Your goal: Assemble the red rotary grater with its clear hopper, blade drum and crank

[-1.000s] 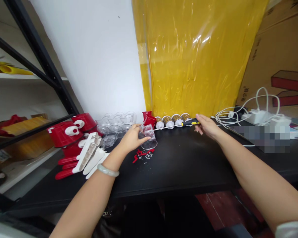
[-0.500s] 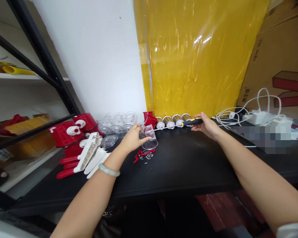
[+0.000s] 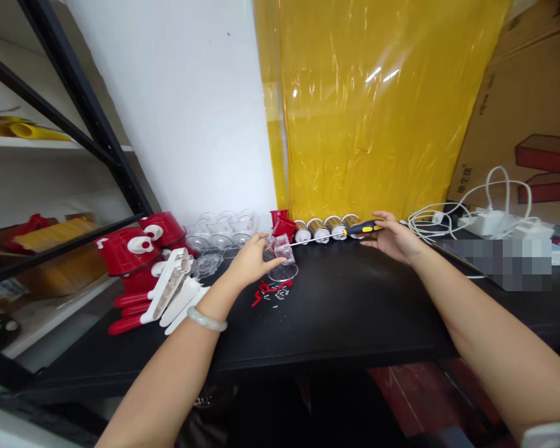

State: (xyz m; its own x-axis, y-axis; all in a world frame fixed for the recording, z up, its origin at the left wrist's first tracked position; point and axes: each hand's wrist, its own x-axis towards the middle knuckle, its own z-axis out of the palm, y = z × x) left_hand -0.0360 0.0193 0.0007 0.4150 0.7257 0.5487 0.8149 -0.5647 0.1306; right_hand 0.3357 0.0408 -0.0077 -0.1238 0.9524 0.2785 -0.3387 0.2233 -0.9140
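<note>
Clear plastic cup piece [image 3: 284, 254], one item, sat on the black table [image 3: 354, 311] near its back edge, my left hand [image 3: 249, 261] closed around its side; screwdriver [image 3: 361, 228], black-and-yellow handle, was clasped in my right hand [image 3: 394, 239], its thin shaft reaching left to the cup piece. Loose red and white small parts [image 3: 270, 290] lay just in front. Risk, as I judged it: held so far from the tip, the shaft could skid off the smooth plastic, jab my left fingers or scatter the small parts.

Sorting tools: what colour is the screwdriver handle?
Black with yellow, the screwdriver handle, seen in the head view.
</note>
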